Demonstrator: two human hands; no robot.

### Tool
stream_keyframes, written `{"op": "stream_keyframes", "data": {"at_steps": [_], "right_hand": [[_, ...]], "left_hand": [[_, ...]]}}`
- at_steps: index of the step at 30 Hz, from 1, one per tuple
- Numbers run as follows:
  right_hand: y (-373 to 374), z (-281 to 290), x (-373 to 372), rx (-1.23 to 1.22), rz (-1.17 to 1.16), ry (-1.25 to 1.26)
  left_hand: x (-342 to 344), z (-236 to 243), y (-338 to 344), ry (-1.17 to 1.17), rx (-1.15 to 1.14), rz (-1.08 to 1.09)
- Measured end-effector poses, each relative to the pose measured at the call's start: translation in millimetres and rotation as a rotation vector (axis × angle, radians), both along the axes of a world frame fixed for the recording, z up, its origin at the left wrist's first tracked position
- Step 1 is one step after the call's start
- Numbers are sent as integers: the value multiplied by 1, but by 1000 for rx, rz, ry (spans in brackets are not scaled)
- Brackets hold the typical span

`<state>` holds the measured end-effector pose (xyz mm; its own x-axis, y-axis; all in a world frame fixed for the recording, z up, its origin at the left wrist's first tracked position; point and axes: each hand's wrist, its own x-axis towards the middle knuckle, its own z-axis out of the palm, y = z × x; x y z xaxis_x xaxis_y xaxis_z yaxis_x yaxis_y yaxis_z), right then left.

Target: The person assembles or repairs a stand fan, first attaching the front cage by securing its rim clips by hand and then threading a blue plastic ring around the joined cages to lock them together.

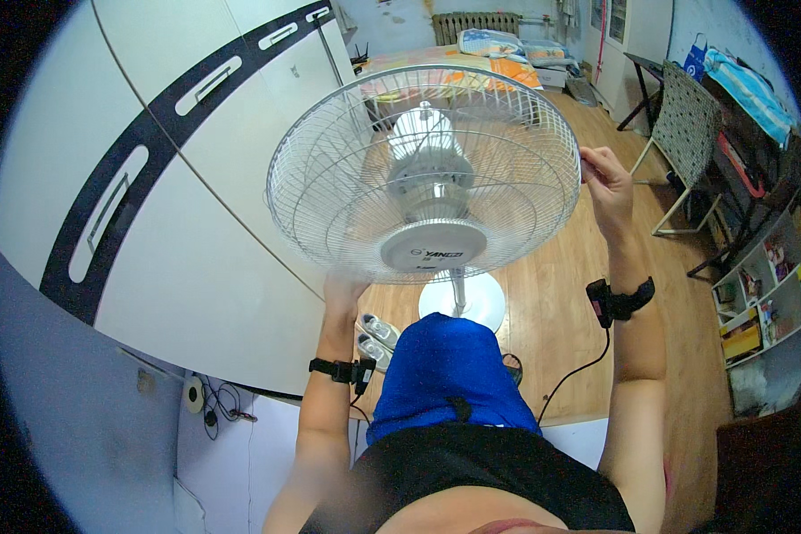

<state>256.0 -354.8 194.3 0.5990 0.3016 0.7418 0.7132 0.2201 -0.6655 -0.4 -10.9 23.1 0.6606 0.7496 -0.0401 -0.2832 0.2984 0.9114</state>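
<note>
A white standing fan (pixel 436 307) is in front of me, its round wire guard (pixel 329 209) tipped up toward me. A pale round cap sits in the guard's middle, and a grey-white motor housing (pixel 427 178) shows through the wires. At the guard's right rim, my right hand (pixel 607 187) is closed with its fingertips pinching the edge. My left hand (pixel 345 287) is at the lower left rim; it is blurred and its fingers are hidden by the guard. Each wrist wears a black strap with a small cabled device.
White cabinets with a black curved band (pixel 165 116) stand close on the left. Shoes (pixel 378 338) lie on the wooden floor by the fan's base. Behind is a bed (pixel 392 64); to the right are a folding chair (pixel 685 120), a desk and a low shelf (pixel 761 307).
</note>
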Motion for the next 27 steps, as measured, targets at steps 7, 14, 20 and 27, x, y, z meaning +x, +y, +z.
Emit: {"op": "stream_keyframes", "data": {"at_steps": [7, 14, 20, 27], "right_hand": [[-1, 0, 5, -11, 24, -4], [-3, 0, 3, 3, 81, 35], [-4, 16, -13, -63, 125, 194], [-8, 24, -13, -184, 4, 61]], "left_hand": [[-1, 1, -5, -6, -26, 7], [2, 8, -10, 7, -9, 84], [6, -5, -6, 99, 313, 99], [9, -16, 1, -26, 102, 113]]}}
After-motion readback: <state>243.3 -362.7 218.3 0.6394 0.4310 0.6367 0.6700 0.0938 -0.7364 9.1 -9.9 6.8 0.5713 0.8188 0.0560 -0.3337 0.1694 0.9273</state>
